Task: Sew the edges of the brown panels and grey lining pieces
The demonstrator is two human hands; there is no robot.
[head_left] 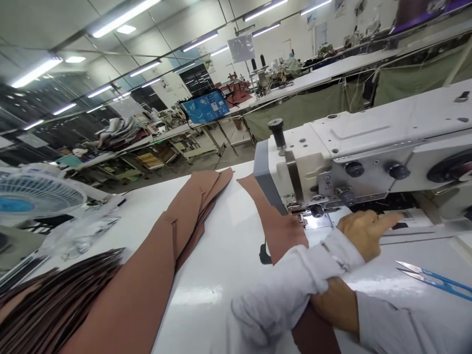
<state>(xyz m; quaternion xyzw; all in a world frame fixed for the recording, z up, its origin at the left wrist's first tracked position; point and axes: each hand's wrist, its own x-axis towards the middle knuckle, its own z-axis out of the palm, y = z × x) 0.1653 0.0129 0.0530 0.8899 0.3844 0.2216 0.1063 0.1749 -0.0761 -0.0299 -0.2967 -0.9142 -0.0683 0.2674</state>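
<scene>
My left hand [363,232] reaches across to the sewing machine's bed, its index finger stretched out to the right and the other fingers loosely bent; nothing shows in it. Below the left sleeve, my right hand [337,304] rests at the brown fabric piece [283,226], its fingers hidden by that sleeve. The fabric piece runs past the needle and presser foot [301,217] of the white sewing machine [354,132], whose lamp lights the needle plate. Blue-handled thread snips [435,279] lie on the table, right of both hands.
Brown cut pieces [147,265] lie across the left of the white table [206,295], beside a thick stack of dark-edged pieces [62,295]. A fan [37,194] and clear plastic [79,236] are at far left. Other worktables [313,81] stand behind.
</scene>
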